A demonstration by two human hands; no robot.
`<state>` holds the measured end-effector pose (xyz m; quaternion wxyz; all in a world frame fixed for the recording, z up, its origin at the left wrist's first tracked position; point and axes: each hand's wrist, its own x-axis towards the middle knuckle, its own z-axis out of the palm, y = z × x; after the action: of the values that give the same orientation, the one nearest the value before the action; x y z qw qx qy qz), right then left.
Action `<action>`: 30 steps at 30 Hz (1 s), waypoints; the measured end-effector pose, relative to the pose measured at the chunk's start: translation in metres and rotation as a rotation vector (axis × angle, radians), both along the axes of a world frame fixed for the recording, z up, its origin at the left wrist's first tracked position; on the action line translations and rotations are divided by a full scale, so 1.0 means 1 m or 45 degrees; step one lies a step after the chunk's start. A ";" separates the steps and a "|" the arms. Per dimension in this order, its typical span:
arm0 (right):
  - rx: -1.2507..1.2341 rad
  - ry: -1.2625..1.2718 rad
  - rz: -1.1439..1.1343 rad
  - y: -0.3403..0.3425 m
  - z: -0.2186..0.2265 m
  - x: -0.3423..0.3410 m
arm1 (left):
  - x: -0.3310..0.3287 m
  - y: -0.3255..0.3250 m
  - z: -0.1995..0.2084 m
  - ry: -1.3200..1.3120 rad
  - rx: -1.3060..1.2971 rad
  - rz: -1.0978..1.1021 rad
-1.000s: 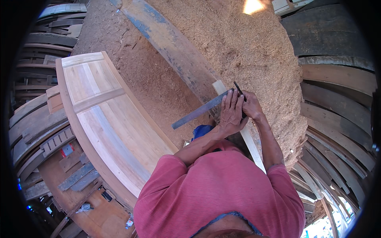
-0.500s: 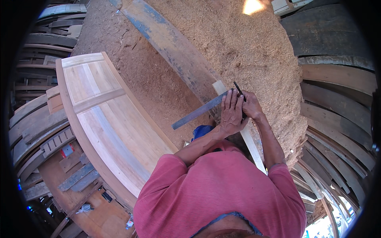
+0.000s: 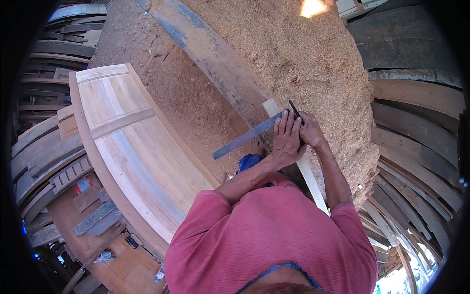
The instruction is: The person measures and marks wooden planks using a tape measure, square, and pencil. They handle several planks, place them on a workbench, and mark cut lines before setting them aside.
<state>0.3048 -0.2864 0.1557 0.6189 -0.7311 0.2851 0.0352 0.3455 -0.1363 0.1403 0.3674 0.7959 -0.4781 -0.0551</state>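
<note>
lying at left, a panelled door [image 3: 142,142] looks assembled; a grey straightedge [image 3: 242,140] is already in place under the left hand [image 3: 285,139], fingers flat, grasp unclear; a thin dark stick [image 3: 293,107] seems pinched in the right hand [image 3: 312,131] over a pale strip [image 3: 312,181], remaining work hidden

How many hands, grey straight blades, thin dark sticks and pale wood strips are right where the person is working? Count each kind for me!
Hands: 2, the left hand and the right hand
Grey straight blade: 1
Thin dark stick: 1
Pale wood strip: 1
Total: 5
</note>
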 end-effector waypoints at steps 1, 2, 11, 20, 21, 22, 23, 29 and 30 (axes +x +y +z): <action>0.009 -0.001 -0.003 0.000 0.000 0.000 | 0.000 0.000 0.000 0.001 0.000 0.000; 0.016 -0.004 -0.005 0.000 -0.001 0.000 | 0.000 0.000 0.000 0.003 0.000 0.000; 0.015 -0.027 -0.002 -0.001 -0.012 -0.002 | -0.001 -0.001 0.000 0.011 0.022 0.004; -0.086 -0.033 0.006 -0.001 -0.015 -0.003 | -0.001 -0.001 0.000 0.003 0.009 0.007; -0.093 -0.030 0.007 -0.001 -0.015 -0.003 | -0.001 -0.001 0.000 0.003 0.007 0.008; -0.096 -0.027 0.006 -0.001 -0.014 -0.002 | -0.001 -0.001 0.000 0.005 0.004 0.010; -0.100 -0.024 0.006 -0.001 -0.014 -0.002 | -0.001 -0.001 0.000 0.000 0.005 0.009; -0.052 0.005 -0.004 0.001 -0.010 -0.003 | -0.001 -0.001 -0.002 0.000 0.001 0.006; -0.048 -0.027 -0.003 0.000 -0.011 -0.004 | -0.001 -0.001 -0.001 0.000 0.002 0.004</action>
<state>0.3011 -0.2863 0.1450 0.6080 -0.7426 0.2801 0.0212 0.3449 -0.1369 0.1389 0.3668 0.7970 -0.4767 -0.0550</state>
